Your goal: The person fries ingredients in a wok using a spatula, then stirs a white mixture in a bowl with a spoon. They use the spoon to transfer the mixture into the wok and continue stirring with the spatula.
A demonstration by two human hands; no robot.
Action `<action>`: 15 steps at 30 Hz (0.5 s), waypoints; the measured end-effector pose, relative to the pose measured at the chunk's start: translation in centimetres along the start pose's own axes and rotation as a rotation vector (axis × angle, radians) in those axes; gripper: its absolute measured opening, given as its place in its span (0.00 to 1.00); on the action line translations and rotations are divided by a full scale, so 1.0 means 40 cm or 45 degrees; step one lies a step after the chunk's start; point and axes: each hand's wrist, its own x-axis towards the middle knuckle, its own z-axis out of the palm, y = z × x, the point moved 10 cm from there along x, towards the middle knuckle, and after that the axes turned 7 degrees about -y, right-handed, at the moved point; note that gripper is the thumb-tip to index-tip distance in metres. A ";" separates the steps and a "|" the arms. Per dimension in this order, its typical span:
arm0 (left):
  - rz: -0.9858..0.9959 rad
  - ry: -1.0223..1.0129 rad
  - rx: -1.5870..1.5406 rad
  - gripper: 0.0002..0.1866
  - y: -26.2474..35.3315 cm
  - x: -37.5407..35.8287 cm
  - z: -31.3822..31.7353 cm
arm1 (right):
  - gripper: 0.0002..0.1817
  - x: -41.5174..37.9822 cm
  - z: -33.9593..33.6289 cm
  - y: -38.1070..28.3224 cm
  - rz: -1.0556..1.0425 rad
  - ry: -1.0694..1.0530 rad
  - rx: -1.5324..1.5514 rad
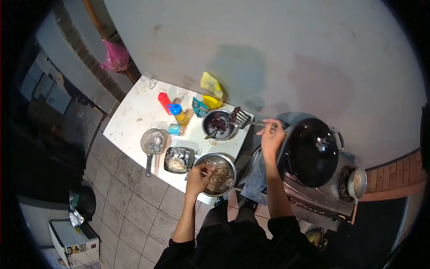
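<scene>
My right hand (272,136) is closed round the handle of a slotted spatula (243,120). A dark red piece of food (234,114) sits at the spatula's tip, above the rim of a metal bowl (205,121). That bowl holds more dark red pieces and a spoon (211,134). My left hand (199,177) is over the left side of a larger metal bowl (233,167), fingers pinched together; what they hold is too small to make out. Pale brown sliced food (221,178) lies in this bowl. Left of it stands a black square dish (166,162) with white powder and a pale lump.
A black wok (313,154) sits on the stove (304,196) at right, beside a small pan (358,183). On the white table (130,121) are a red squeeze bottle (164,102), a blue-capped bottle (179,115), a jar (176,130) and a saucepan (146,142).
</scene>
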 end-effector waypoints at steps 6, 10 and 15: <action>-0.091 -0.046 0.009 0.13 -0.068 -0.007 -0.048 | 0.07 -0.030 0.253 0.157 -0.215 -0.420 -0.385; -0.069 0.014 -0.034 0.13 -0.081 -0.010 -0.071 | 0.07 -0.088 0.351 0.135 -0.529 -0.803 -0.476; -0.037 -0.006 -0.088 0.13 -0.084 -0.001 -0.074 | 0.07 -0.092 0.321 0.120 -0.577 -0.673 -0.459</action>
